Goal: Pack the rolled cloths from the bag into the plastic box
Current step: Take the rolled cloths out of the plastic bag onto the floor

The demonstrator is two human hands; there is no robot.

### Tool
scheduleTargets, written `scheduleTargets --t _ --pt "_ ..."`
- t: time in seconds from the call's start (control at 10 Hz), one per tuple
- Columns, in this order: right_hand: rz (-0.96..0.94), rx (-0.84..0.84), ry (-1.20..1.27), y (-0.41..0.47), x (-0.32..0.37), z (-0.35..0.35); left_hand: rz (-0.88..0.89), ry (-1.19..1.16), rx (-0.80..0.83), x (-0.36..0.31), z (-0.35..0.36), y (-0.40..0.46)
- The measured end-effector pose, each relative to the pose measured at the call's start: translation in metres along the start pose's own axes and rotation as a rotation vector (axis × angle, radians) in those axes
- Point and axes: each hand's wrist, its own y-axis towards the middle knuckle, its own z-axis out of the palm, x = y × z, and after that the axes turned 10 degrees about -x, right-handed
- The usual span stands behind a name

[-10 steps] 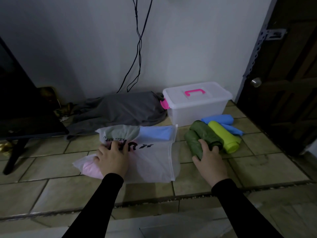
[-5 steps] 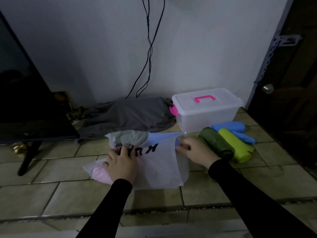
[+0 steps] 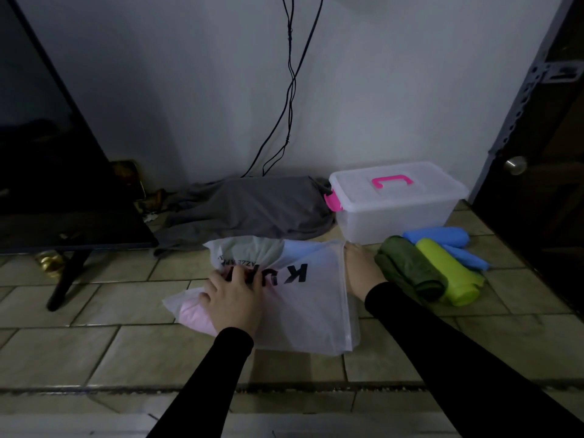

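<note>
A translucent white plastic bag (image 3: pixel 309 308) with black letters lies on the tiled floor. Through it show a pink cloth (image 3: pixel 189 314), a pale blue cloth (image 3: pixel 303 251) and a grey-green cloth (image 3: pixel 249 251). My left hand (image 3: pixel 234 298) presses flat on the bag's left part, fingers spread. My right hand (image 3: pixel 363 270) is at the bag's open right edge, its fingers hidden by the plastic. Right of the bag lie a dark green roll (image 3: pixel 407 270), a lime roll (image 3: pixel 448 276) and two blue rolls (image 3: pixel 439 237). Behind them stands the clear plastic box (image 3: pixel 395 216), its lid with pink handle closed.
A heap of grey fabric (image 3: pixel 252 210) lies against the wall, left of the box. A dark TV (image 3: pixel 47 184) on a thin leg (image 3: pixel 66 279) stands at the left. Cables (image 3: pixel 290 90) hang down the wall. A dark door (image 3: pixel 543 200) with a knob (image 3: pixel 515 165) bounds the right side.
My right hand left the dark green roll, went left to the bag's open edge and now reaches in there. My left hand stayed pressed on the bag.
</note>
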Motion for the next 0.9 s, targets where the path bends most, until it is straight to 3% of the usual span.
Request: scheduleTargets --t 0.1,0.4,0.6,0.8,0.9 --pt "0.154 0.055 0.019 -0.016 0.017 -0.023 -0.016 -0.013 0.003 -0.001 0.001 0.001" --pt "0.144 0.103 0.239 -0.036 0.008 -0.04 -0.014 -0.014 0.041 0.0 -0.002 0.002" --pt "0.349 -0.279 0.219 -0.074 -0.028 -0.063 -0.001 -0.003 0.022 -0.003 -0.003 -0.001" --pt "0.489 -0.42 0.237 -0.084 -0.057 -0.053 -0.032 0.008 0.034 -0.004 -0.005 0.0" --pt "0.558 -0.407 0.281 -0.084 -0.062 -0.052 -0.043 -0.007 0.033 -0.004 -0.006 0.0"
